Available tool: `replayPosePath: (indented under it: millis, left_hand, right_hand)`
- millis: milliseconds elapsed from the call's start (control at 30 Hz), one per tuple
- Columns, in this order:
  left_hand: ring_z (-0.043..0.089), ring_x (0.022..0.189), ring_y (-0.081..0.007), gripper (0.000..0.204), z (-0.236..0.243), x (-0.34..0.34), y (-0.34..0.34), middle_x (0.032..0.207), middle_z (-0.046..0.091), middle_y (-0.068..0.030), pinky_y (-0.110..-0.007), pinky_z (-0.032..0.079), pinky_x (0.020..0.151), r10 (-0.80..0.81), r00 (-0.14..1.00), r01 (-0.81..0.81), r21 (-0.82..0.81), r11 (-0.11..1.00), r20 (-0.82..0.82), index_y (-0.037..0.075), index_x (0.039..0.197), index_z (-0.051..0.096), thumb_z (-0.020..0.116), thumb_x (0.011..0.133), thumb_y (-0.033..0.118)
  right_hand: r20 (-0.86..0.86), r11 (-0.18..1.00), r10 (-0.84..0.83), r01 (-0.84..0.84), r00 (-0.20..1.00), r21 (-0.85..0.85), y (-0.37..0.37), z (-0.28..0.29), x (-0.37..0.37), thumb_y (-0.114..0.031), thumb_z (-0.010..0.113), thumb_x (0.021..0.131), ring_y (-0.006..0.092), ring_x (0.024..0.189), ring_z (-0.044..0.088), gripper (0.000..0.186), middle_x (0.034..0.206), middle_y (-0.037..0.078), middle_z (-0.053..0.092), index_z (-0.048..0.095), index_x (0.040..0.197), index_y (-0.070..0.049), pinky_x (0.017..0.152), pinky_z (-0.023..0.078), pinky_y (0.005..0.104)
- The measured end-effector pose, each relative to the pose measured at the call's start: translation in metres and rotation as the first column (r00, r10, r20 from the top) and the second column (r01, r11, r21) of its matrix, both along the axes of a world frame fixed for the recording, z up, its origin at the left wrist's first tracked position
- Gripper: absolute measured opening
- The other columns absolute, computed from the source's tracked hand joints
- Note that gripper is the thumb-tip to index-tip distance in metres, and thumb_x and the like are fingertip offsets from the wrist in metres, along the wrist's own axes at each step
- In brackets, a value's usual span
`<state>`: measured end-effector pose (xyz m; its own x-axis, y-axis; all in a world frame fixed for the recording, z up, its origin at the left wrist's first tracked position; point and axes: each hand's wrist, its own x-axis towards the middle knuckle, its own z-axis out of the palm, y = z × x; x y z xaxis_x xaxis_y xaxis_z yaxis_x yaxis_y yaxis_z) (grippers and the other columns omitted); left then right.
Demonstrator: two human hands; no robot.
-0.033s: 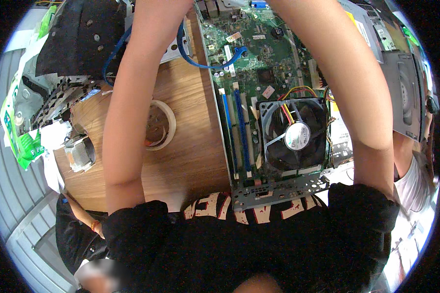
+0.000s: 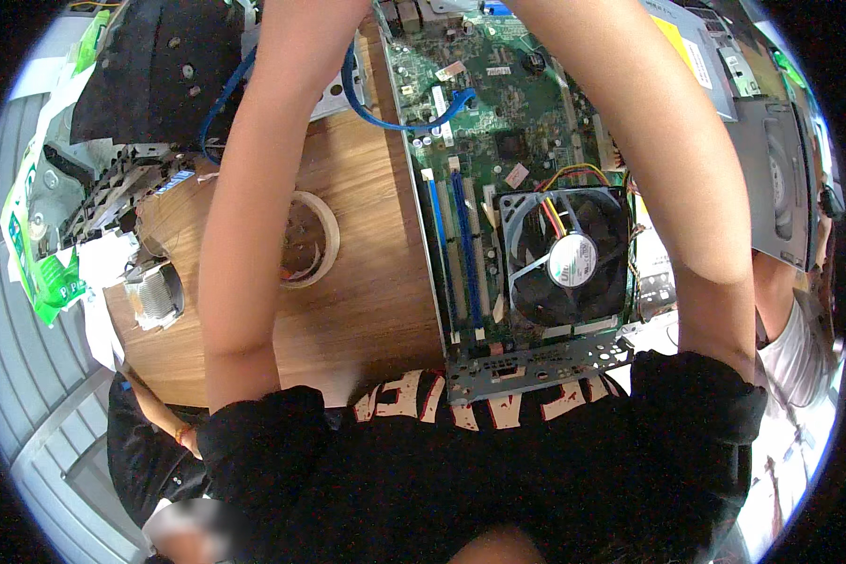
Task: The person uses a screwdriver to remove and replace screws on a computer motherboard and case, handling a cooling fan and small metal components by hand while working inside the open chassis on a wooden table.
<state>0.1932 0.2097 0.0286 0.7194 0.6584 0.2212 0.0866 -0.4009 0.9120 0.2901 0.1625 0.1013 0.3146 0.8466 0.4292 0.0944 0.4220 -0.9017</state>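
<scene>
Both my forearms stretch away past the top edge, so neither my left hand nor my right hand is in the picture, and anything they touch is hidden. Between the left forearm and right forearm lies a green computer motherboard in a metal tray. A square black cooling fan with a pale round hub and coloured wires sits on its near right part. Blue and white memory slots line its left side. A flat blue cable loops from near my left forearm onto the board.
A roll of tape lies on the wooden table beside my left forearm. Left of it stand a finned metal heatsink and a green-and-white packet. A grey drive-like part is at far right, near another person's arm.
My right forearm has shifted very slightly to the left. The motherboard, fan and surrounding things look the same.
</scene>
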Motion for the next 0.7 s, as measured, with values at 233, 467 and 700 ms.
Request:
replayPosePath:
  millis: [233, 467, 700]
  left_hand:
    - [0.061, 0.087, -0.0136, 0.021, -0.013, 0.004, -0.006, 0.095, 0.067, -0.0043, -0.030, 0.048, 0.076, 0.032, 0.982, -0.036, 0.023, 0.999, 0.185, -0.001, 0.110, 0.063, 0.059, 0.089, 0.004]
    - [0.063, 0.098, -0.0145, 0.029, -0.013, 0.006, -0.017, 0.108, 0.069, -0.0075, -0.031, 0.050, 0.085, 0.014, 0.958, -0.008, -0.021, 1.000, 0.286, -0.002, 0.121, 0.061, 0.063, 0.093, 0.006]
    - [0.061, 0.113, -0.0164, 0.047, -0.010, -0.010, -0.023, 0.126, 0.063, -0.0083, -0.031, 0.049, 0.097, -0.100, 0.915, 0.177, -0.164, 0.971, 0.392, -0.001, 0.141, 0.047, 0.067, 0.101, 0.014]
  right_hand:
    - [-0.075, 0.973, 0.224, -0.219, 0.972, 0.074, 0.024, -0.015, 0.007, -0.012, 0.059, 0.098, 0.0123, 0.046, 0.047, 0.016, 0.061, 0.004, 0.054, 0.060, 0.088, 0.000, 0.044, 0.037, 0.0286]
    - [0.005, 0.990, 0.110, -0.110, 0.994, 0.090, 0.009, -0.024, 0.015, -0.018, 0.057, 0.104, 0.0106, 0.049, 0.048, 0.018, 0.064, 0.002, 0.053, 0.055, 0.110, -0.001, 0.046, 0.038, 0.0273]
    - [0.052, 0.976, 0.042, -0.052, 0.998, 0.210, 0.000, -0.020, -0.006, -0.016, 0.055, 0.103, 0.0121, 0.062, 0.057, 0.023, 0.071, 0.006, 0.061, 0.053, 0.119, 0.000, 0.056, 0.047, 0.0288]
